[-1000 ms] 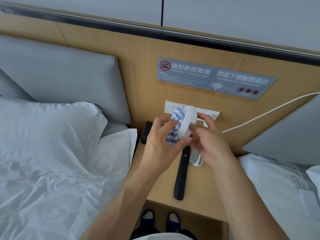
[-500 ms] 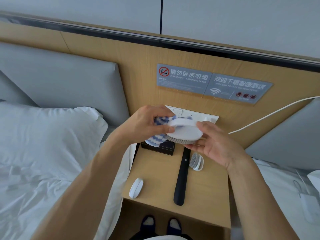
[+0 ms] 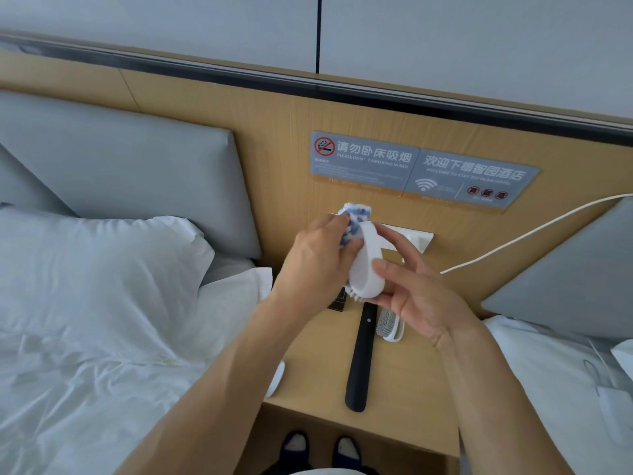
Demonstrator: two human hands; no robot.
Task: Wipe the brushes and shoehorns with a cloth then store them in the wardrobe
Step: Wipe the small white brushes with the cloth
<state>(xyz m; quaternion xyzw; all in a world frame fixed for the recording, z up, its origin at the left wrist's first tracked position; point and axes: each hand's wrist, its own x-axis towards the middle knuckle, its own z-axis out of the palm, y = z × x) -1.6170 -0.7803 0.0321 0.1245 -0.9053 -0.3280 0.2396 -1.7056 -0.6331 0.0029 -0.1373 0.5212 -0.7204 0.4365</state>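
Head view: shoehorn (image 3: 359, 358) beside second brush (image 3: 390, 327).

Both forearms bare, reaching fwd & converging at centre. Left hand (image 3: 317, 265) is curling shut, knuckles up, fingers bunching a blue-white cloth (image 3: 114, 219) against top end of a white brush (image 3: 368, 269). Right hand (image 3: 421, 296) is cupping the brush from the right, palm facing left, thumb pressing across its back, fingers spreading behind, wrist bent slightly.
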